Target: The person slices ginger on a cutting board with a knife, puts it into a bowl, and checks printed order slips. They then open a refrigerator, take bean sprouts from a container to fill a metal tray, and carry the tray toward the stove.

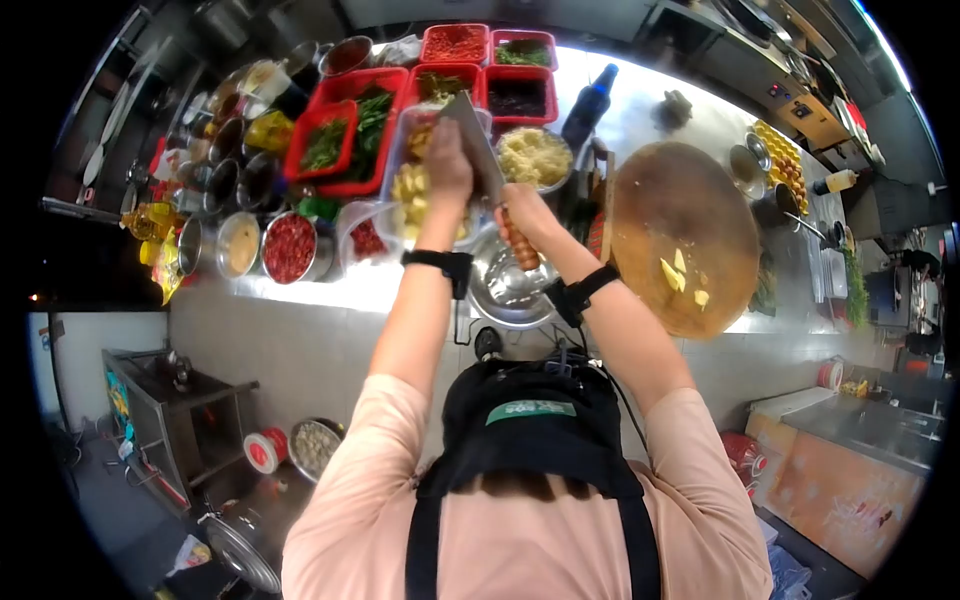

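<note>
My right hand (532,214) is wrapped round the wooden handle of a cleaver (477,150), its broad blade pointing up and away to the left. My left hand (447,167) is stretched out beside the flat of the blade, its fingers somewhat blurred; whether it touches the metal I cannot tell. Both are above a clear plastic tub (400,232) of yellow chunks (410,187). Just below the handle stands a shiny steel bowl (505,285). To the right, a few pale yellow pieces (673,274) lie on a round wooden chopping block (690,210).
Red baskets (393,75) of greens and chopped food stand at the back. A bowl of pale minced food (535,158) and a dark bottle (590,105) are close to the cleaver. On the left are steel pots, one with red chopped food (290,247). An egg tray (782,160) lies far right.
</note>
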The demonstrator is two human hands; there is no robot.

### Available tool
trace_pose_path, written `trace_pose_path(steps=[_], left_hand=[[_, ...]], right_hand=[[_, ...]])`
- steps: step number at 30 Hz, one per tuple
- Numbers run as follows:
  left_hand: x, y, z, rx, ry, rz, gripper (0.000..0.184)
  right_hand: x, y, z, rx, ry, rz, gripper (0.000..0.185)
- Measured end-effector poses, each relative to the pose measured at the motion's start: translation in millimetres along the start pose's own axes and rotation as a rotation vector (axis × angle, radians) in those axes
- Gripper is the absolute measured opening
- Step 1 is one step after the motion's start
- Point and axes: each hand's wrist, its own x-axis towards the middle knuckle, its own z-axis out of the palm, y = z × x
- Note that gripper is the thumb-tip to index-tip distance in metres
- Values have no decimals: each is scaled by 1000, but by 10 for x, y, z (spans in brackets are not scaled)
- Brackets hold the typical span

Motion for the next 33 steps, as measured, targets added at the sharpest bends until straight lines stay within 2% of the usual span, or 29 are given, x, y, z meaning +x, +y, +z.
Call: trace_pose_path(steps=[2, 3, 4, 5, 8, 9, 10, 11, 12, 13, 14, 15, 18, 20, 22, 27, 30, 33], left_hand=[[-89, -52, -132, 237, -182, -223, 42], [-116, -9, -242, 463, -459, -339, 38], [-127, 17, -231, 546, -462, -411, 36], [-276, -132, -41, 603, -297, -312, 39], [-265, 612, 14, 377, -259, -243, 39], [-280, 941, 68, 187, -167, -72, 37], [-363, 1244, 141, 0, -68, 87, 35], [-523, 1546, 219, 56, -101, 336, 31], [-597, 1981, 233, -53, -180, 381, 31], [-726, 2376, 315, -350, -277, 215, 33], [-931, 2671, 418, -457, -339, 205, 36], [-1147, 2895, 563, -480, -421, 221, 40], [-1687, 3489, 1072, -394, -585, 180, 51], [-1902, 3756, 1394, -364, -624, 164, 54], [-2013, 3967, 1676, -319, -558, 97, 59], [-2159, 4186, 2074, -209, -486, 76, 64], [-2166, 4218, 2116, -239, -429, 57, 69], [-2142, 4239, 2107, -229, -450, 60, 73]], right_hand=[[-95, -24, -56, 50, 28, -31, 24], [-163, -34, -96, 101, 51, -59, 23], [-244, -73, -173, 119, 74, -68, 23], [-310, -87, -277, 136, 106, -69, 23], [-698, 37, -756, 327, 132, -65, 27], [-929, 85, -981, 283, 153, -31, 28], [-1084, 291, -1279, 256, 189, -87, 28], [-1251, 483, -1581, 224, 217, -143, 29], [-1523, 578, -1851, 233, 302, -118, 29], [-1813, 673, -2122, 241, 382, -95, 29], [-1989, 930, -2429, 371, 503, -102, 30], [-2173, 1270, -2858, 385, 525, -94, 21], [-2810, 2014, -3738, 527, 702, -62, 21], [-3066, 2537, -4218, 555, 704, -18, 21], [-3212, 2715, -4365, 564, 726, 72, 21], [-3052, 2878, -4381, 614, 662, 86, 22], [-2806, 2748, -4317, 409, 552, 140, 24], [-2521, 2440, -4056, 374, 463, 130, 20]])
